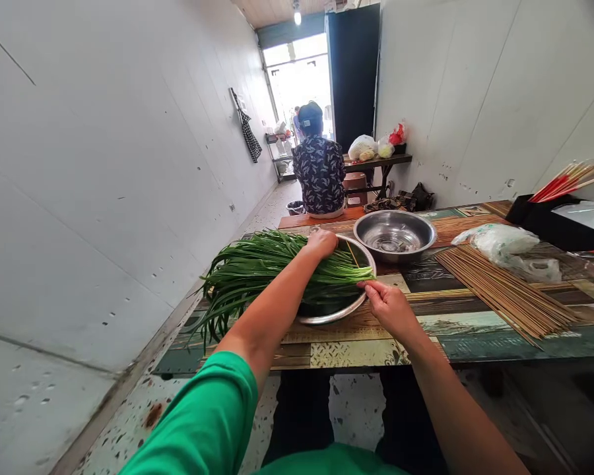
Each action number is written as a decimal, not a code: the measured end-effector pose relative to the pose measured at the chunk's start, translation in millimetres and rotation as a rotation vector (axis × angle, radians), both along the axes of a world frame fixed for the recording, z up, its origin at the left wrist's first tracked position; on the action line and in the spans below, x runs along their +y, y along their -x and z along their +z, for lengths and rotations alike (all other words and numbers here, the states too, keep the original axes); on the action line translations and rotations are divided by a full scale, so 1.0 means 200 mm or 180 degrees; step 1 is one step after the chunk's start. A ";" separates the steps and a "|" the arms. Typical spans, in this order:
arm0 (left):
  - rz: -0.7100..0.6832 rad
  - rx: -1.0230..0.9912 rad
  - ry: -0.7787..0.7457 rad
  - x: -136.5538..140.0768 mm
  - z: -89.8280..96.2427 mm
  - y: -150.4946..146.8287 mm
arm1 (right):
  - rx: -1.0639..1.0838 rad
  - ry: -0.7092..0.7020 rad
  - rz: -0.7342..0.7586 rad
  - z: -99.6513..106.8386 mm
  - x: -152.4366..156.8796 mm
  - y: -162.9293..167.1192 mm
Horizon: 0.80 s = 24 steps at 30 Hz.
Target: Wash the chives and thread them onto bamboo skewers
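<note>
A large bunch of garlic chives lies across a round metal basin, its long green leaves hanging over the left side. The pale stem ends point right, near the basin's rim. Reaching over the bunch, my left hand is closed on the chives at the far side, its fingertips mostly hidden. My right hand pinches the stem ends at the right rim. Between the hands, a thin yellowish stick or stalk slants across the basin; I cannot tell which it is.
A second metal bowl stands behind the basin. To the right are a spread of bamboo skewers, a crumpled plastic bag and a black box with red-tipped sticks. A person sits beyond the patchwork table, back turned.
</note>
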State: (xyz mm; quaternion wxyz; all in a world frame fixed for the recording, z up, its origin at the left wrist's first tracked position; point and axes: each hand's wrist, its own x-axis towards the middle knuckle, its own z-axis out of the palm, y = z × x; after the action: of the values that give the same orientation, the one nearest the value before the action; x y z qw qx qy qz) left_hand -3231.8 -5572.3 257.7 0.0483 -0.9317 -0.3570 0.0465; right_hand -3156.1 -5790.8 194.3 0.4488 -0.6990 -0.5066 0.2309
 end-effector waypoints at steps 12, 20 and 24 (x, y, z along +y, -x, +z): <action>-0.0653 -0.0925 0.0154 -0.03 0.03 0.11 | 0.0329 -0.0326 -0.0103 -0.05 0.01 0.00; -0.0747 -0.1310 0.0407 -0.03 0.00 0.11 | 0.0394 -0.0476 -0.0197 -0.07 0.02 0.01; -0.0693 -0.1689 0.0879 -0.04 -0.02 0.10 | 0.0430 -0.0488 -0.0217 -0.06 0.01 0.01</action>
State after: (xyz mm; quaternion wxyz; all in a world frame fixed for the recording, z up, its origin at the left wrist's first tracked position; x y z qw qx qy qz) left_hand -3252.2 -5579.5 254.5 -0.1686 -0.9418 -0.2457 -0.1556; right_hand -3158.3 -5788.0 181.5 0.5417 -0.6623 -0.4672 0.2227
